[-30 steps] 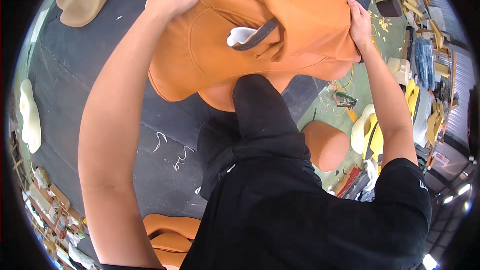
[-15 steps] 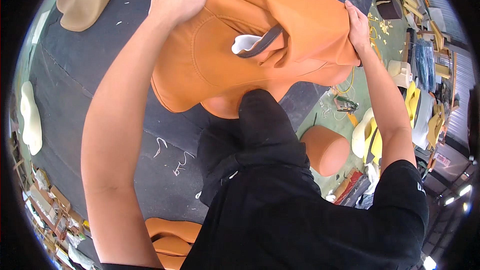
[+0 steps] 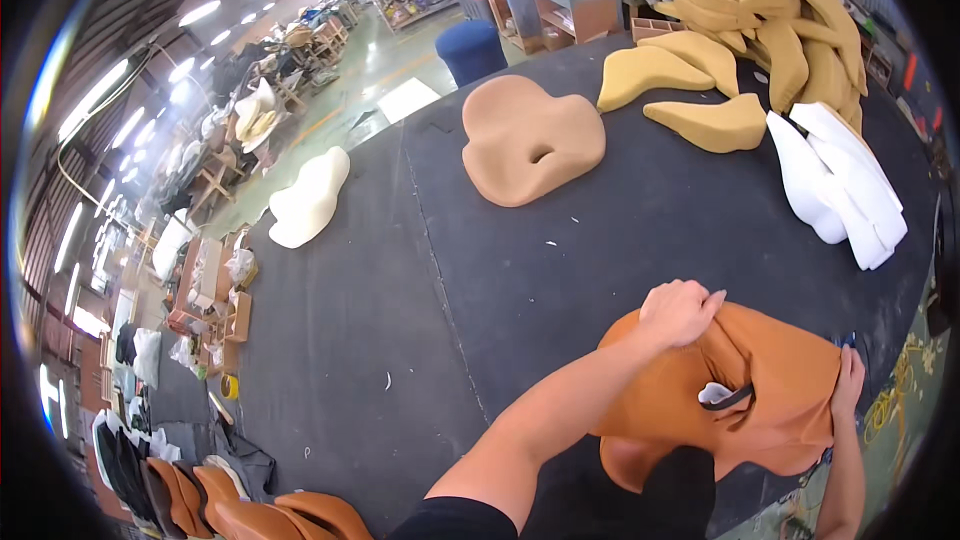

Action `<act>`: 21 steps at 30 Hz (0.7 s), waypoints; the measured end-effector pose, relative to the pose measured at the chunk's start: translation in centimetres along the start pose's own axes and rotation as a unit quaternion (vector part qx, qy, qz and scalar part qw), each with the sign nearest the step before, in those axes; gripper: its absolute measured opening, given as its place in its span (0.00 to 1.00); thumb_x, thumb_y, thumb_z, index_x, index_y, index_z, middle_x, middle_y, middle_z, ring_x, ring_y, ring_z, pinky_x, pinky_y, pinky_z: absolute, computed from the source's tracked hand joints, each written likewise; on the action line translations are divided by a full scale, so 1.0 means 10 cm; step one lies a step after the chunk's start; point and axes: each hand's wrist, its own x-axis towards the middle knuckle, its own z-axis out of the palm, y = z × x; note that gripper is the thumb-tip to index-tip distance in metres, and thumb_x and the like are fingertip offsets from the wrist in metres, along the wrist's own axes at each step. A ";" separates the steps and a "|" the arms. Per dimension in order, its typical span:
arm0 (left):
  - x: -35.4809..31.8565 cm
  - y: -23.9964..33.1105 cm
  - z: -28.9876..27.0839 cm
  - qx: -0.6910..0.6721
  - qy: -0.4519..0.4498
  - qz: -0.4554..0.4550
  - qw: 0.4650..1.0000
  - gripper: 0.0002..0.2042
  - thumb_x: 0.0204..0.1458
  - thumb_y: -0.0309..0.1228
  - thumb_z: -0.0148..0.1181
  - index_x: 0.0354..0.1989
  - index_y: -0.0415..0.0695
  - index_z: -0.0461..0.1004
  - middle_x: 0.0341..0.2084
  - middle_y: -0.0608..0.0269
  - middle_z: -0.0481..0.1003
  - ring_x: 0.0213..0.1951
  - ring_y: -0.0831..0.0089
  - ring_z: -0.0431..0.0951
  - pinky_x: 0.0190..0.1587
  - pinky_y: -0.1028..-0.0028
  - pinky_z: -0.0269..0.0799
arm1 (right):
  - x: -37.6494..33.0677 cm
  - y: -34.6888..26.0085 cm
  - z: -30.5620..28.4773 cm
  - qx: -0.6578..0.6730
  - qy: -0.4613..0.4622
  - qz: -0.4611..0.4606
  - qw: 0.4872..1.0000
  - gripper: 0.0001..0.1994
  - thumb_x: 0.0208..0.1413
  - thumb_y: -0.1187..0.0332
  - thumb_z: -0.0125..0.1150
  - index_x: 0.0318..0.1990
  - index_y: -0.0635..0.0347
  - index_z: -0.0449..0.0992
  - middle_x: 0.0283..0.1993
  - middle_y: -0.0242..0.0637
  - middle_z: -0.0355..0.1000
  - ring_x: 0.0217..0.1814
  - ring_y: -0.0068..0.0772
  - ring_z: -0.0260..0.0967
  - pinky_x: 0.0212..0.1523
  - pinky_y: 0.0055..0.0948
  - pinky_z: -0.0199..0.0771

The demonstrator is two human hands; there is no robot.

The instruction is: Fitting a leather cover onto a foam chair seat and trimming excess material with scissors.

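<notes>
An orange leather-like seat cushion cover (image 3: 775,350), stitched and partly folded, lies over the near right part of a dark table. My left hand (image 3: 682,313) is closed on its far edge, the fingers curled over the material. At the right edge of the cover, my right hand (image 3: 848,383) grips the material, its fingertips partly hidden. Between my hands, a gap in the cover shows white lining and a dark strip (image 3: 738,400). Whether padding fills the cover, I cannot tell.
The dark table (image 3: 340,360) carries a tan foam cushion (image 3: 520,140), a cream foam piece (image 3: 310,198), white foam pieces (image 3: 840,180) and a mustard foam pile (image 3: 770,0). Orange covers (image 3: 270,515) lie at the near left edge. A blue bin (image 3: 470,52) stands beyond.
The view has swung up and left, bringing the far table and workshop into sight. My hands and the orange cover now appear lower right; both hands still hold it.
</notes>
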 end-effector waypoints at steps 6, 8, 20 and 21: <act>-0.01 0.16 0.05 0.006 -0.038 -0.003 0.999 0.26 0.67 0.49 0.48 0.29 0.42 0.84 0.27 0.44 0.81 0.35 0.44 0.82 0.43 0.51 0.78 | -0.04 -0.03 -0.16 0.004 -0.024 0.009 1.000 0.24 0.72 0.52 0.52 0.43 0.71 0.75 0.38 0.42 0.74 0.44 0.34 0.69 0.51 0.32 0.67; -0.03 0.15 0.09 0.006 -0.058 -0.008 0.998 0.26 0.67 0.50 0.47 0.30 0.43 0.85 0.28 0.43 0.81 0.37 0.42 0.82 0.45 0.51 0.78 | -0.13 0.03 -0.24 -0.027 -0.044 0.042 0.998 0.24 0.73 0.53 0.51 0.47 0.72 0.77 0.40 0.43 0.76 0.47 0.35 0.71 0.53 0.32 0.68; 0.24 -0.19 0.14 0.057 -0.014 -0.007 0.998 0.30 0.62 0.62 0.47 0.45 0.50 0.86 0.44 0.49 0.84 0.51 0.48 0.82 0.57 0.57 0.74 | -0.04 -0.47 -0.03 0.006 -0.017 -0.019 1.000 0.23 0.69 0.50 0.55 0.47 0.67 0.81 0.38 0.42 0.79 0.44 0.30 0.72 0.52 0.27 0.70; 0.28 -0.23 0.19 0.055 -0.016 -0.007 0.998 0.29 0.62 0.62 0.48 0.45 0.50 0.86 0.43 0.50 0.84 0.50 0.48 0.82 0.57 0.57 0.74 | -0.06 -0.48 -0.02 -0.005 -0.016 -0.009 1.000 0.24 0.69 0.49 0.55 0.46 0.67 0.81 0.38 0.42 0.79 0.44 0.30 0.73 0.53 0.28 0.70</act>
